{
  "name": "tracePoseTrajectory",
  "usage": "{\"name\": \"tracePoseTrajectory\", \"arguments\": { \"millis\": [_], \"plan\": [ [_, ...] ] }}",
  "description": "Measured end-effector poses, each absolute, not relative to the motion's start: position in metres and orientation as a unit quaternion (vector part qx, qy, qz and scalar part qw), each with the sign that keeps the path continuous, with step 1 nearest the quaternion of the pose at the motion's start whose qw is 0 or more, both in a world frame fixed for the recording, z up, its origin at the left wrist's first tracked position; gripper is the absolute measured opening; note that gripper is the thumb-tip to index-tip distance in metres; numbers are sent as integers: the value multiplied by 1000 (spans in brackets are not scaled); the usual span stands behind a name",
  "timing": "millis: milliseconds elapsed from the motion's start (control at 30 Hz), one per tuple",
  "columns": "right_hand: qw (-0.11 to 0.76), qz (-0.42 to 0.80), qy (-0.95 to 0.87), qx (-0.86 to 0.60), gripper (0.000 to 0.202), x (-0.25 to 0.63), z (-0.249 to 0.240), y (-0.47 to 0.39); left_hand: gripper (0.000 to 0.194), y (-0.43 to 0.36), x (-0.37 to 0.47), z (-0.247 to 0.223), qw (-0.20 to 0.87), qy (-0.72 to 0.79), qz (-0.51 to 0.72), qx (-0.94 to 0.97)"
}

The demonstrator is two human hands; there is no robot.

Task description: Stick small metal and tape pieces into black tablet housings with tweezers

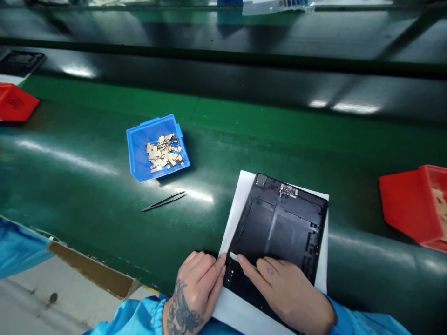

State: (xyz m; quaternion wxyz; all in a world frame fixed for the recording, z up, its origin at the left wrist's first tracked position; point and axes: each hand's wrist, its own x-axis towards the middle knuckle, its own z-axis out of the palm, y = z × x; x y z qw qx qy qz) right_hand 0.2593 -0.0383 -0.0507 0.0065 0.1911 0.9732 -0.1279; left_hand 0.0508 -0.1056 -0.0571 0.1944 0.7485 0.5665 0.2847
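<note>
A black tablet back casing [265, 223], with a small circuit board [288, 190] near its far edge, lies on a white sheet [237, 197] in front of me. My left hand [197, 286] is closed, its thumb and forefinger against the casing's left edge. Over the casing's near part is my right hand [284, 288], forefinger pointing left with its tip on a small pale strip [233, 256]. The other right fingers are curled, and the thumb is hidden. Black tweezers [163, 201] rest on the green bench beyond my left hand.
A blue bin [138, 153] holds many pale pieces with dark wires. Red bins stand at the right [401, 200] and far left [17, 103]. Another dark casing [21, 63] sits at upper left. A blue sleeve [21, 246] and a cardboard edge [92, 270] border the bench at lower left.
</note>
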Motion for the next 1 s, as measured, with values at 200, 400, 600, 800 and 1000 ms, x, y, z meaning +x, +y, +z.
{"name": "tracePoseTrajectory", "arguments": {
  "millis": [200,400,600,800,1000],
  "plan": [
    [9,-103,978,182,50,258,-49,-37,24,-105,51,-57,191,559,285,755],
    [-6,-106,979,174,50,258,-46,-31,24,-105,51,-58,198,558,286,754],
    [-2,-118,977,180,45,258,-53,-38,24,-105,51,-57,200,560,280,754],
    [-23,-89,978,188,46,255,-49,-42,25,-105,50,-55,200,564,272,754],
    [-21,-67,983,172,48,257,-46,-38,27,-105,50,-57,202,562,271,755]
  ]
}}
